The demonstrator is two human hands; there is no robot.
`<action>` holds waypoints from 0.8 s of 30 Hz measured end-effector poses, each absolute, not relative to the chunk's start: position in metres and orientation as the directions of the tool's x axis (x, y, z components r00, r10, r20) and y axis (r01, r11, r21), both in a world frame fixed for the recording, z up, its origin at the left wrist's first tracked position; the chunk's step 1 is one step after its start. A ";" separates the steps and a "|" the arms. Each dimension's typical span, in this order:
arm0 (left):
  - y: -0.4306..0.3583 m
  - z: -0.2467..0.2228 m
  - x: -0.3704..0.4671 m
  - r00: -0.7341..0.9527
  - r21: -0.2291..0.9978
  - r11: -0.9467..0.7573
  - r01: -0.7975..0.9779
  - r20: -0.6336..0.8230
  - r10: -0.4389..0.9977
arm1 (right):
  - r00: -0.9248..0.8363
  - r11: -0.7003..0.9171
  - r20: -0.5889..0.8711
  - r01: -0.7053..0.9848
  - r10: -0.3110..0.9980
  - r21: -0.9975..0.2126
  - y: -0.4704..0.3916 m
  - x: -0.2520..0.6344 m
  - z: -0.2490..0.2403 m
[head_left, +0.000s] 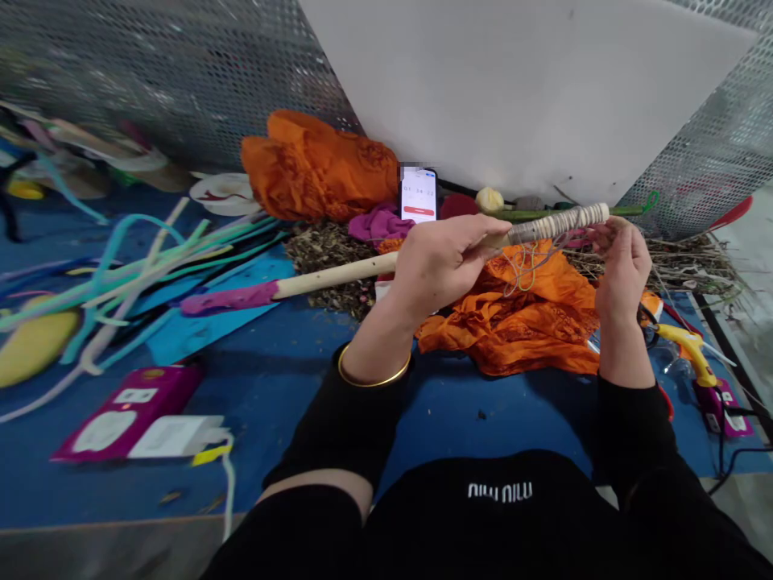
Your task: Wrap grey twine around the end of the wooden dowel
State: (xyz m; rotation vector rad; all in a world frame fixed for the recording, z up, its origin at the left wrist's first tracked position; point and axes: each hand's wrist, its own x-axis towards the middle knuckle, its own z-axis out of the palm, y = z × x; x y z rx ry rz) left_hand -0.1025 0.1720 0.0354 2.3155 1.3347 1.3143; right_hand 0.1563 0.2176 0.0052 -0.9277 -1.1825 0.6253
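My left hand (444,262) is closed around a pale wooden stick (338,274), which slants up to the right above the table. Purple wrapping (233,298) covers the stick's left end. Toward its right end, grey and cream cord (559,224) is wound round it in close turns. Loose loops of thin string (522,270) hang below the winding. At that end my right hand (622,254) is held with fingers bent and pinched together beside the stick's tip; what lies between the fingertips is too small to make out. Under both hands lies crumpled orange cloth (513,330).
A lit phone (418,195) stands behind, against a white board (513,89). Pastel strips (121,282) and a purple power socket block (130,411) with a white plug lie left. A yellow glue gun (688,346) is at right. Dry twigs (682,262) lie toward the back.
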 end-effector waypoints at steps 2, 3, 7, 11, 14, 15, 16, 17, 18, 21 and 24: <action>0.172 0.033 -0.100 0.246 0.497 -0.606 0.621 0.610 0.753 | 0.204 0.550 0.542 0.021 0.815 -0.835 0.208 0.145 0.007; 0.172 0.033 -0.099 0.259 0.488 -0.614 0.621 0.611 0.748 | 0.111 0.538 0.536 0.011 0.837 -0.843 0.203 0.140 0.009; 0.173 0.032 -0.102 0.255 0.476 -0.595 0.648 0.600 0.758 | -0.111 0.401 0.403 -0.039 0.909 -0.915 0.191 0.144 0.017; 0.175 0.034 -0.106 0.178 0.505 -0.542 0.672 0.600 0.780 | 0.180 0.518 0.497 -0.095 0.849 -0.850 0.208 0.176 0.014; 0.173 0.036 -0.105 0.153 0.561 -0.547 0.622 0.598 0.787 | 0.309 0.396 0.461 0.253 0.832 -0.883 0.225 0.195 0.005; 0.172 0.037 -0.105 0.151 0.586 -0.549 0.595 0.590 0.793 | 0.307 0.291 0.430 0.407 0.849 -0.865 0.229 0.198 0.002; 0.171 0.038 -0.104 0.153 0.616 -0.548 0.566 0.575 0.804 | 0.303 0.188 0.399 0.541 0.865 -0.819 0.232 0.200 -0.001; 0.169 0.039 -0.103 0.159 0.648 -0.542 0.535 0.553 0.818 | 0.301 0.106 0.374 0.638 0.877 -0.763 0.234 0.201 -0.004; 0.168 0.040 -0.103 0.168 0.681 -0.530 0.505 0.525 0.835 | 0.300 0.062 0.358 0.685 0.884 -0.726 0.235 0.202 -0.005; 0.167 0.042 -0.105 0.215 0.749 -0.486 0.451 0.437 0.873 | 0.306 0.149 0.354 0.533 0.884 -0.833 0.237 0.204 -0.005; 0.168 0.040 -0.108 0.253 0.740 -0.472 0.479 0.399 0.881 | 0.280 0.310 0.311 0.049 0.908 -0.950 0.239 0.211 -0.001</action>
